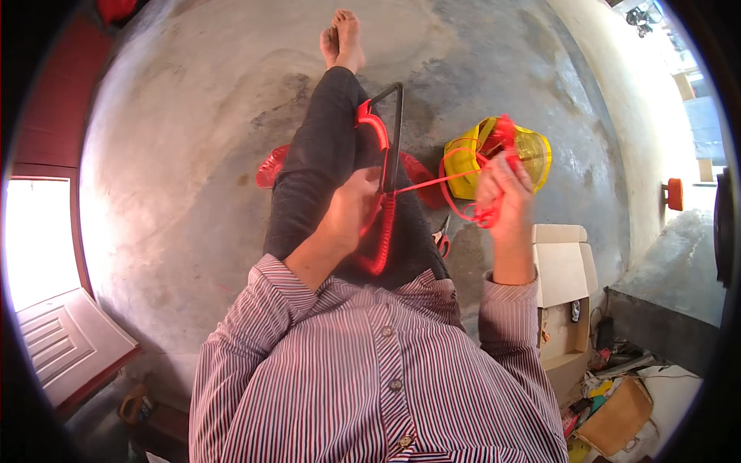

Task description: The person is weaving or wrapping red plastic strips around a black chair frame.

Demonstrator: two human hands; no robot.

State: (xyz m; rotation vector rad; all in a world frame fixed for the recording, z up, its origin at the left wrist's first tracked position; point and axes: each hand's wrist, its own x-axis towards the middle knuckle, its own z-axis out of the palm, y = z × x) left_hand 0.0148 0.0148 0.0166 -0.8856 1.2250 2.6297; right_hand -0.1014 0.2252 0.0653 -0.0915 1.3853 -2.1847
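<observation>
My left hand [355,202] is closed around a dark bent frame [398,127] over my lap. Bright red strip is wound in tight coils [383,239] along part of that frame. Raised to the right, my right hand [503,189] is closed on a bundle of the same red strip [488,214], slightly blurred. Between the two hands a length of the strip [436,182] runs nearly straight. Behind the right hand, a yellow bag [461,158] stands on the floor. Scissors with red handles [442,241] lie beside my thigh, partly hidden.
Shiny red material [272,167] shows on both sides of my legs. An opened cardboard box [559,266] is at right, near a pile of mixed scraps [610,401]. A grey ledge [671,278] runs along the right wall. At left is a pale panelled door [69,343].
</observation>
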